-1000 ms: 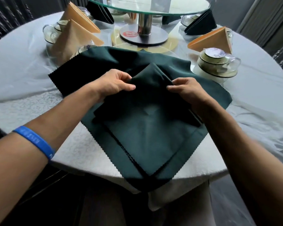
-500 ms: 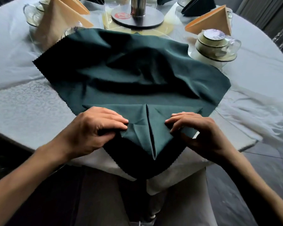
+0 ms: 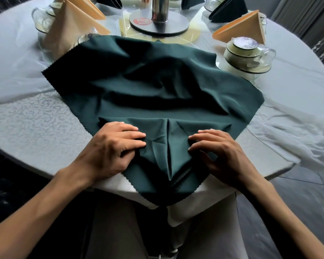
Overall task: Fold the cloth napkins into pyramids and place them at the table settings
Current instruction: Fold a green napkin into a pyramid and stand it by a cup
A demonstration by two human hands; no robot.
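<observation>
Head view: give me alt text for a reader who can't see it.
Two bare hands, left hand and right hand, hold a dark green napkin folded to a point at the near edge of a round table, on more green cloth. Beyond stand folded peach napkins and stacked cups.

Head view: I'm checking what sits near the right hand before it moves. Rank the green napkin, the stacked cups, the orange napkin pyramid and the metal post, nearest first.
From the right hand:
1. Green napkin, touched, under the fingers.
2. Stacked cups, ahead, right side.
3. Orange napkin pyramid, just behind the cups.
4. Metal post, table centre, farthest.
</observation>
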